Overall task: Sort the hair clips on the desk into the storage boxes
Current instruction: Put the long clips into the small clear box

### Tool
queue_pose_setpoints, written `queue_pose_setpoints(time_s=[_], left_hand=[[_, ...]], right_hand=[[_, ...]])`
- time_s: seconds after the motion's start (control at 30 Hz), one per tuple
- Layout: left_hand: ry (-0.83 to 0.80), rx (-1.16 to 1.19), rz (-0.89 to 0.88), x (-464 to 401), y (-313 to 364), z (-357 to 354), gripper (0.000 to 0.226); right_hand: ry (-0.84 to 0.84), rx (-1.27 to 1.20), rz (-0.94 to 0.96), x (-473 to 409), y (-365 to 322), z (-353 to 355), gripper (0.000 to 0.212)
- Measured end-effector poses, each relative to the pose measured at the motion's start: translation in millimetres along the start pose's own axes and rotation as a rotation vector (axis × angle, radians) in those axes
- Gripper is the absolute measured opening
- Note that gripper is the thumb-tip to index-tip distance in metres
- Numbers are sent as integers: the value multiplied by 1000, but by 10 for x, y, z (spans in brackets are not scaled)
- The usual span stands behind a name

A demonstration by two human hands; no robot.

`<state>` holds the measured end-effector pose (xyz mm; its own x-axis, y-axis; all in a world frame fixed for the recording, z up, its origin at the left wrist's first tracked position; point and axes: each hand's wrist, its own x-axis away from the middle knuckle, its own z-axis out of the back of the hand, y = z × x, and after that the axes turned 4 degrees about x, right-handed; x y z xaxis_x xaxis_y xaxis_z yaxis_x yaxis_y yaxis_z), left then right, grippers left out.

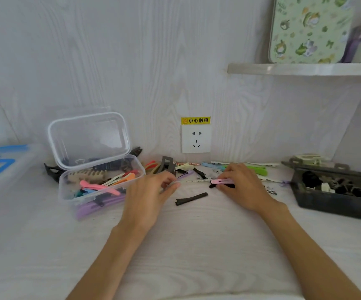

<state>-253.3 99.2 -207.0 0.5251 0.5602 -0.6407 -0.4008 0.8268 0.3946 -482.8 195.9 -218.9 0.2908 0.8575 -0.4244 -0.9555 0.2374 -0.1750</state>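
clear box point(101, 185), lid up, 9 o'clock: coloured clips | black box point(335, 191), 3 o'clock: dark clips | left hand point(151, 191) grip pinches pale clip point(180, 181) | right hand point(242, 182) grip holds pink clip point(221, 181) | black clip point(191, 199) on tabletop point(196, 245) between hands, 6 o'clock of both grips

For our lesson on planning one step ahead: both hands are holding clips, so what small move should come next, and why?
Probably carry the left hand with its pale clip to the open clear box beside it. That box already holds similar long colourful clips, and the right hand only pinches a pink clip on the desk.
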Motion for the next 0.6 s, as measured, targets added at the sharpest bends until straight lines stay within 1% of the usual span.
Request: queue_pose_setpoints(time_s=[0.13,0.2,0.23,0.3,0.33,0.37,0.4,0.43,0.5,0.53,0.6], left_hand=[[-21,177,-13,-11,207,-169,26],[-52,212,12,-47,304,-241,35],[-45,178,24,-63,301,-246,43],[-23,14,46,-54,212,-209,61],[-65,-92,69,-35,159,-170,67],[-142,-189,84,-10,116,-140,69],[-229,-247,78,13,91,-130,67],[-299,-249,54,38,73,-145,62],[-361,-164,12,80,89,-182,48],[-353,-127,3,86,112,-188,41],[-263,-95,-12,49,134,-207,32]], right_hand=[[8,14,55,-22,-89,-56,22],[18,4,67,-24,-122,-73,22],[29,-6,70,-25,-122,-74,22],[54,-16,66,-11,-97,-58,21],[71,-23,61,-4,-87,-47,21],[93,-31,59,0,-84,-38,21],[121,-41,56,-2,-87,-21,21],[148,-55,55,-4,-94,0,20],[200,-110,44,-5,-125,50,20],[229,-136,39,4,-139,73,21],[296,-166,29,19,-152,104,23]])
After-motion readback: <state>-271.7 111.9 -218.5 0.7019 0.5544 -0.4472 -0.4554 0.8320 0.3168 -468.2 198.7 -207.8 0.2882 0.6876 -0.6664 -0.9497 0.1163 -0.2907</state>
